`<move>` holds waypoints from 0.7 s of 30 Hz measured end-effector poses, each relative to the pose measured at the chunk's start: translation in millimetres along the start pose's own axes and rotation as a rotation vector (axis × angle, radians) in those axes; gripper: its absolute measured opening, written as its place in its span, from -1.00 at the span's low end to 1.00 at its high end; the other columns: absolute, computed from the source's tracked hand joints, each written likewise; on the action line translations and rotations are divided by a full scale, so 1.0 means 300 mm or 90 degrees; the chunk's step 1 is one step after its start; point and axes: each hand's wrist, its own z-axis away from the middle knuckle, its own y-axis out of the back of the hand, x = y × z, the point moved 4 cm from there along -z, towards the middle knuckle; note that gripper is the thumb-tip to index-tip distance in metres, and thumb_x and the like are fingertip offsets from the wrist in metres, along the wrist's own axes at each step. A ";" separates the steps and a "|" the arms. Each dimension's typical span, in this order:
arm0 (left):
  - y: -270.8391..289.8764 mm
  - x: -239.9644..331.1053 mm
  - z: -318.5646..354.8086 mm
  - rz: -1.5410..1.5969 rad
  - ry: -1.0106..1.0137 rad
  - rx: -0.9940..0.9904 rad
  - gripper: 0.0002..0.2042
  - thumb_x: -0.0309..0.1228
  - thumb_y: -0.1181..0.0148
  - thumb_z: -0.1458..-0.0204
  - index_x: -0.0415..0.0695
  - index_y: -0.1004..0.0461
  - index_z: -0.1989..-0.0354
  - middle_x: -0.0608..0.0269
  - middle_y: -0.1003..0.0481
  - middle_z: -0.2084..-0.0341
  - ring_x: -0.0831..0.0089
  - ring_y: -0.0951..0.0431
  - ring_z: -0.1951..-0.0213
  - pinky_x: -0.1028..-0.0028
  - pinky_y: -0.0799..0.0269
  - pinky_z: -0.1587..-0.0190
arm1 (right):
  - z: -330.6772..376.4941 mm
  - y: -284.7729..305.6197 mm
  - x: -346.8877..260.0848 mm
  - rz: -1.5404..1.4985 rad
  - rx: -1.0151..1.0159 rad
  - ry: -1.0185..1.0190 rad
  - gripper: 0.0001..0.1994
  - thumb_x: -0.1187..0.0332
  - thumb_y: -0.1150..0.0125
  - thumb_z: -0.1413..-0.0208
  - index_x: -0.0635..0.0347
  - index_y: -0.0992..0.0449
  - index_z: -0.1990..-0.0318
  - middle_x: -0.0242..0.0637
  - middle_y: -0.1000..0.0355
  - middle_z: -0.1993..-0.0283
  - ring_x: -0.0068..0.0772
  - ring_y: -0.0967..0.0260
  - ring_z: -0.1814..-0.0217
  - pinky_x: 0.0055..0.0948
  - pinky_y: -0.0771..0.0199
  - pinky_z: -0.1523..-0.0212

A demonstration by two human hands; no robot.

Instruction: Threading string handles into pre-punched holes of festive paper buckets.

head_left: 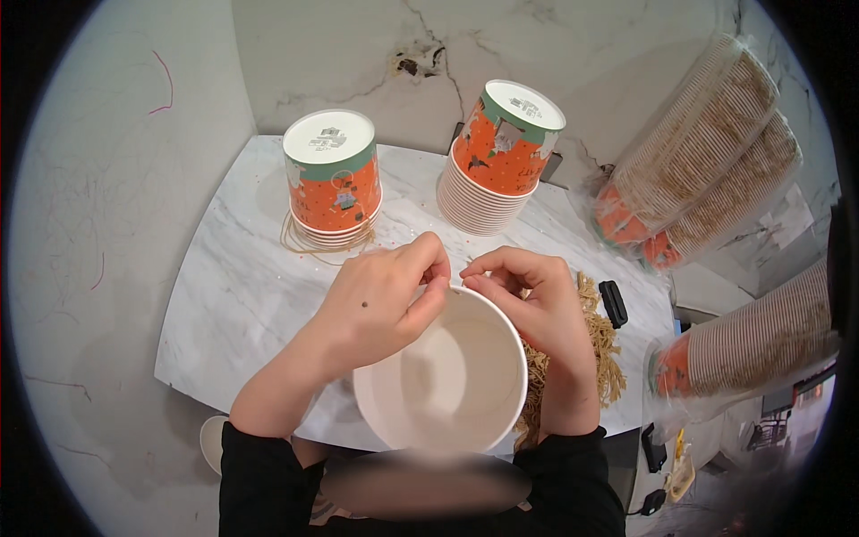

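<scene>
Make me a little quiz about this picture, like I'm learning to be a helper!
1. The fingers of the left hand and right hand are nearest which part of the white cup?
A) its inside bottom
B) its far rim
C) its near rim

2. True or false: the left cup stack and the right cup stack stand upside down.

3. Fill in: thin tan cords lie at the base of the ____ cup stack.

Key: 1. B; 2. True; 3. left
</scene>
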 end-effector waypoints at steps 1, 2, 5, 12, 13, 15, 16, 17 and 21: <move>-0.003 -0.006 0.003 0.029 0.038 -0.023 -0.90 -0.48 -0.14 -0.09 -0.18 -0.37 0.28 0.11 -0.52 0.51 0.11 -0.58 0.41 0.19 -0.45 0.24 | -0.004 -0.010 0.004 -0.055 -0.020 0.020 -0.87 0.47 -0.30 -0.19 0.35 -0.63 0.18 -0.49 -0.52 0.44 -0.78 -0.39 0.42 -0.70 -0.38 0.39; -0.005 -0.011 0.007 0.057 0.076 -0.046 -0.90 -0.47 -0.13 -0.09 -0.19 -0.37 0.28 0.08 -0.52 0.49 0.08 -0.58 0.42 0.21 -0.43 0.34 | -0.008 -0.020 0.007 -0.110 -0.042 0.040 -0.86 0.45 -0.31 -0.20 0.37 -0.63 0.18 -0.47 -0.52 0.41 -0.78 -0.39 0.38 -0.69 -0.39 0.36; -0.006 -0.008 0.013 0.050 0.106 -0.104 -0.90 -0.45 -0.12 -0.12 -0.19 -0.38 0.27 0.07 -0.54 0.47 0.06 -0.58 0.42 0.22 -0.44 0.36 | -0.019 -0.038 0.029 -0.159 -0.133 0.008 -0.86 0.42 -0.29 -0.21 0.33 -0.63 0.22 -0.45 -0.52 0.43 -0.72 -0.38 0.40 -0.61 -0.43 0.35; -0.006 -0.017 0.019 0.005 0.092 -0.101 -0.89 -0.45 -0.17 -0.12 -0.20 -0.41 0.28 0.09 -0.55 0.45 0.27 -0.58 0.47 0.37 -0.45 0.37 | -0.019 -0.055 0.033 -0.035 -0.146 0.045 -0.76 0.31 -0.48 -0.04 0.31 -0.66 0.25 -0.34 -0.58 0.43 -0.60 -0.47 0.40 -0.54 -0.51 0.29; -0.003 -0.011 0.014 0.017 0.143 -0.144 -0.88 -0.43 -0.14 -0.14 -0.21 -0.40 0.26 0.07 -0.55 0.48 0.16 -0.59 0.43 0.30 -0.44 0.36 | -0.018 -0.064 0.030 -0.035 -0.145 0.044 -0.76 0.31 -0.48 -0.04 0.31 -0.66 0.25 -0.34 -0.58 0.43 -0.60 -0.47 0.40 -0.54 -0.51 0.29; -0.008 -0.021 0.014 0.028 0.196 -0.188 -0.87 -0.42 -0.11 -0.15 -0.22 -0.39 0.24 0.04 -0.56 0.50 0.05 -0.59 0.40 0.23 -0.44 0.35 | -0.020 -0.071 0.029 0.014 -0.091 0.050 -0.84 0.44 -0.49 0.00 0.31 -0.67 0.29 -0.34 -0.60 0.39 -0.64 -0.48 0.34 -0.56 -0.49 0.27; -0.014 -0.033 0.016 0.044 0.183 -0.179 -0.86 -0.41 -0.12 -0.15 -0.22 -0.39 0.22 0.05 -0.56 0.51 0.07 -0.60 0.40 0.25 -0.44 0.34 | -0.022 -0.071 0.033 0.014 -0.091 0.049 -0.84 0.44 -0.49 0.00 0.31 -0.67 0.29 -0.34 -0.60 0.39 -0.64 -0.48 0.34 -0.56 -0.49 0.27; -0.016 -0.043 0.017 0.060 0.170 -0.170 -0.84 -0.40 -0.13 -0.16 -0.22 -0.39 0.20 0.06 -0.56 0.53 0.09 -0.60 0.40 0.27 -0.45 0.33 | -0.028 -0.068 0.035 0.025 -0.083 0.073 -0.86 0.45 -0.48 0.00 0.31 -0.67 0.30 -0.33 -0.59 0.40 -0.61 -0.49 0.35 -0.54 -0.48 0.27; -0.017 -0.095 0.011 0.209 0.212 -0.248 -0.79 -0.40 -0.16 -0.15 -0.21 -0.38 0.12 0.09 -0.58 0.49 0.18 -0.62 0.39 0.32 -0.47 0.30 | -0.027 -0.067 0.027 0.001 -0.120 0.088 -0.90 0.48 -0.44 -0.01 0.28 -0.68 0.31 -0.33 -0.59 0.40 -0.51 -0.50 0.35 -0.48 -0.47 0.29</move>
